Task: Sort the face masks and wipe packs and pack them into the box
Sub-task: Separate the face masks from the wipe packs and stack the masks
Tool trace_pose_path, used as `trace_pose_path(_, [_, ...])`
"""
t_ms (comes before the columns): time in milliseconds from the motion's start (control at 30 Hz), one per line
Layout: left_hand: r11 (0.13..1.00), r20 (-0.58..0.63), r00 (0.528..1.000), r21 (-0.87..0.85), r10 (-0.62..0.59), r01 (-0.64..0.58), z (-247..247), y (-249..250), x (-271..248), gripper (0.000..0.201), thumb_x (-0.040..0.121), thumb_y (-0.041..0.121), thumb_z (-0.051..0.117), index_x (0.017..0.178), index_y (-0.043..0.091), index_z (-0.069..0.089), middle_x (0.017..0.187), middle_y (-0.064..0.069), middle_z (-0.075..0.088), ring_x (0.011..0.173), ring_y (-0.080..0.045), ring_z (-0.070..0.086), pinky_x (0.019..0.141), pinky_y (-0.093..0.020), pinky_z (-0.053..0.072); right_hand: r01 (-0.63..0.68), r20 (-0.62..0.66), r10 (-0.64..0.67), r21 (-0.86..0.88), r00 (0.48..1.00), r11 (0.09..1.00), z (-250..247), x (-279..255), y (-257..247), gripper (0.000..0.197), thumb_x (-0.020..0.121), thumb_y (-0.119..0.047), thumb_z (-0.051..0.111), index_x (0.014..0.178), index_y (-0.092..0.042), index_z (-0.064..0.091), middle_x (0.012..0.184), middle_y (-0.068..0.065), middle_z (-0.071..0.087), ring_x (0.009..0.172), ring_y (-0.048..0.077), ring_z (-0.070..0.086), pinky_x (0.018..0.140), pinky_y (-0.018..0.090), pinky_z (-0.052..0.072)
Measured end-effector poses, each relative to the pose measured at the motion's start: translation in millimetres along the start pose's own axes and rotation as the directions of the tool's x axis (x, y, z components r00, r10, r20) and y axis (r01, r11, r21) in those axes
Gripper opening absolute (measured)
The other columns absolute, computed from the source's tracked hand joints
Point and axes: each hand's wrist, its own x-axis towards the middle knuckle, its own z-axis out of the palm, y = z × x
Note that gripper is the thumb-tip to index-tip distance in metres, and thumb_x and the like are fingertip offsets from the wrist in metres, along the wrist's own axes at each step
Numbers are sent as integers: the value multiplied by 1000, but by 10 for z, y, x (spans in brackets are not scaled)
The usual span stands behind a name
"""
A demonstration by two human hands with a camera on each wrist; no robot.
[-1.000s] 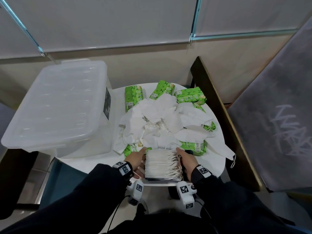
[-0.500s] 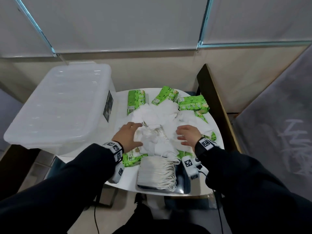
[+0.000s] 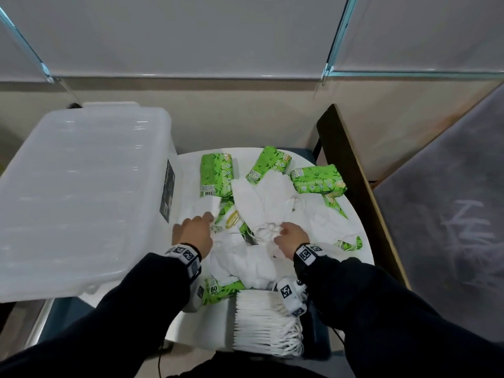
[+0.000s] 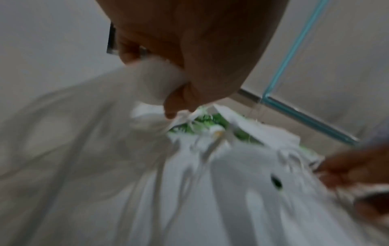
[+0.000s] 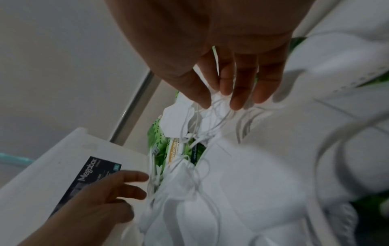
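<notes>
Loose white face masks (image 3: 261, 211) lie tangled in the middle of the round white table (image 3: 354, 214), with green wipe packs (image 3: 216, 171) around and under them. A neat stack of masks (image 3: 266, 323) sits at the near edge. The translucent box (image 3: 81, 200) with its lid on stands to the left. My left hand (image 3: 195, 230) rests on a loose mask (image 4: 151, 79) near the box, fingers stretched out. My right hand (image 3: 290, 236) pinches a mask and its ear loops (image 5: 214, 101) between thumb and fingers.
More wipe packs lie at the back (image 3: 268, 165) and back right (image 3: 317, 178), and one sits by my left wrist (image 3: 218, 290). A dark wooden frame (image 3: 351, 186) runs along the table's right side. A wall stands behind.
Both hands left the neat stack at the near edge and reached forward into the loose pile. The masks there have been pulled apart, which uncovered a wipe pack in the middle.
</notes>
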Motion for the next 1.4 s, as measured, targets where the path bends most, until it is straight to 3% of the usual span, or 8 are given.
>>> trace_pose_path(233, [883,-49,995,-460,85,-98,-153,282,306,52,86,34,65,136,27,53,137,-5,54,122,-27,57,102,-44,48,-24,-106,22,-13,994,1000,120,168,-16,61,84,-7,67,142,-17,49,140,15,41,117,29,56,92,23,42])
trace_pose_path(333, [940,199,970,-333,142,-69,-68,526,302,97,65,68,77,145,29,39,141,-3,46,128,-28,52,103,-49,48,-83,-120,77,-45,990,995,154,216,-80,71,81,-13,73,144,-19,39,138,12,38,110,31,59,87,30,48])
trace_pose_path(433, [978,258,944,-100,204,-184,33,596,300,116,60,56,89,151,35,21,142,-4,39,131,-32,47,98,-51,50,-142,-118,135,-56,984,988,128,253,-75,82,78,-22,81,146,-19,34,137,12,42,118,32,57,94,37,49])
trace_pose_path(700, [980,68,996,-193,62,-48,-393,348,568,9,90,32,66,97,33,70,105,2,68,104,-24,64,96,-38,49,-80,-145,128,296,981,952,-8,241,134,30,82,-36,78,70,-20,57,75,13,66,79,37,68,63,33,46])
trace_pose_path(833, [893,48,999,-449,-9,30,-616,269,625,7,91,36,68,93,29,70,106,-4,73,99,-29,65,89,-36,54,-91,-133,200,568,971,818,-223,51,197,17,91,-30,73,104,-20,77,98,18,75,75,32,69,56,34,57])
trace_pose_path(1133, [777,-134,986,-629,-102,-5,-885,320,549,29,100,31,53,128,26,48,116,-15,66,105,-40,62,83,-39,45,-58,-75,200,809,977,585,-417,-287,373,71,75,16,78,132,-15,49,113,20,59,79,36,64,74,48,61])
trace_pose_path(1267, [943,-330,937,-257,119,-210,-689,376,348,58,88,31,73,138,27,45,136,-8,50,114,-30,58,97,-46,50,-148,-2,292,858,956,492,-395,-294,439,47,84,13,65,128,0,59,114,25,65,88,35,66,74,43,57])
trace_pose_path(1400, [927,163,917,-153,365,-342,-301,457,189,41,88,26,71,126,30,57,125,3,61,105,-18,61,93,-35,52,-180,37,333,894,942,411,-519,-363,505,26,87,4,58,106,-7,72,91,14,69,78,29,62,65,31,49])
